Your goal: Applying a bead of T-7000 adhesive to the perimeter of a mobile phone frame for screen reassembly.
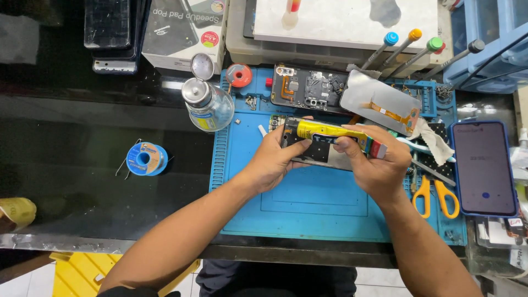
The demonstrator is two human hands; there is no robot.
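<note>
Yellow glue tube [333, 135] is lying across the phone frame [316, 151] over the blue mat [308, 203]. I'm seeing the right hand [377, 165] pinching the tube, fingers curled; the left hand [275, 162] is gripping the frame's left edge, both forearms angling inward from below.

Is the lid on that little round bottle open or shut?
Open. The glass bottle's hinged metal lid is flipped up and back, away from its top.
</note>
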